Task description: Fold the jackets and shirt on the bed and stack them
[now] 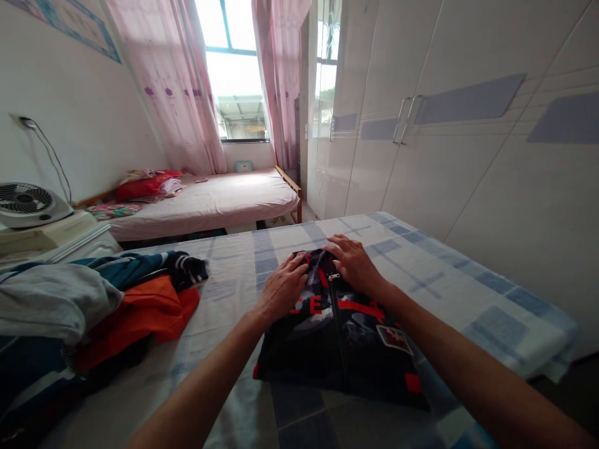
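- Zip-up jacket (322, 343), black with red trim, lies front-up just below the centre of the frame, its collar end pointing away from the person and its hem towards the bottom edge.
- The person's left hand (284, 284) rests palm down on the upper left of the jacket, fingers extended and closed around nothing visible.
- The right hand (354, 263) lies over the collar's right side, loosely open with bent fingers; no cloth shows clasped in it. Both hands seem placed to press the top flat and even about the zipper (340, 337).
- Fingertip undersides are out of sight, and the left hand covers part of the red lettering (314, 304), so only "CE" reads clearly. The sleeves cannot be made out, perhaps tucked beneath; the chest patch (393, 338) is too small to read.
- Checked bedsheet (435, 268) spreads around it, probably serving as a broad flat work surface.
- Loose clothes crowd the left side, apart from the jacket, perhaps to leave it room: a grey garment (56, 299) atop an orange one (154, 305), the heap cut off by the frame edge.
- Upper centre, glare washes out most of the view through the window (236, 81).
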A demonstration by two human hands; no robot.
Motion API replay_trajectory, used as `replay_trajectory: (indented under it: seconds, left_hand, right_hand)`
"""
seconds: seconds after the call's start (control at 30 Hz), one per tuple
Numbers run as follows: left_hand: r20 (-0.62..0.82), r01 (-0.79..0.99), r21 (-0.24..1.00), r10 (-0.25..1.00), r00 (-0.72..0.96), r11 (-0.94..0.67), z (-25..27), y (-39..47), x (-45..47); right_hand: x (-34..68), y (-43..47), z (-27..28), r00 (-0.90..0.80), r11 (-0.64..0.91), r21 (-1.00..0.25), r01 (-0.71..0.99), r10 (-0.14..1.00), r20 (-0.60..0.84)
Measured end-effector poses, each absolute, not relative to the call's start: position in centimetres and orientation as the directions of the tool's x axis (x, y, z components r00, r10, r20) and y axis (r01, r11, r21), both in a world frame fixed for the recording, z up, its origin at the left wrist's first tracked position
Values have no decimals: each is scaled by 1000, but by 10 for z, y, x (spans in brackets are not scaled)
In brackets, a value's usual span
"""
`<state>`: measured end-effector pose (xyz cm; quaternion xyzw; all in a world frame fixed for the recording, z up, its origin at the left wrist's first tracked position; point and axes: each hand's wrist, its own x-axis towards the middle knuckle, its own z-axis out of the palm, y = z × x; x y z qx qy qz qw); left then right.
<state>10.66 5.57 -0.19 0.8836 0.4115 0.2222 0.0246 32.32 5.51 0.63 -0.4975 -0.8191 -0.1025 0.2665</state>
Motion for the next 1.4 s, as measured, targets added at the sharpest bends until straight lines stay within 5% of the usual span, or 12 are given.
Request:
replay_trajectory:
  seconds: [0.07, 0.2, 0.37, 0.73, 1.2, 1.4]
  left_hand:
    - [355, 727, 260, 763, 540, -636, -5, 71, 116]
    - [343, 788, 305, 834, 433, -534, -21, 93, 128]
    - [325, 806, 309, 853, 409, -505, -39, 99, 133]
    - [325, 830, 313, 873, 363, -462, -52, 98, 135]
    - [307, 822, 342, 881, 360, -456, -57, 100, 134]
    - [310, 822, 352, 884, 349, -448, -58, 98, 133]
  right_hand:
    - [312, 66, 8, -276, 453, -266, 851, 817, 507]
    - [306, 81, 0, 181, 31, -815, 578, 969, 165]
    - [312, 90, -3, -8, -139, -934, 330, 989, -150]
    - [309, 97, 0, -215, -248, -958, 145, 937, -275]
    - [304, 85, -2, -237, 26, -908, 418, 968, -81]
    - [309, 81, -7, -24, 69, -671, 738, 997, 76]
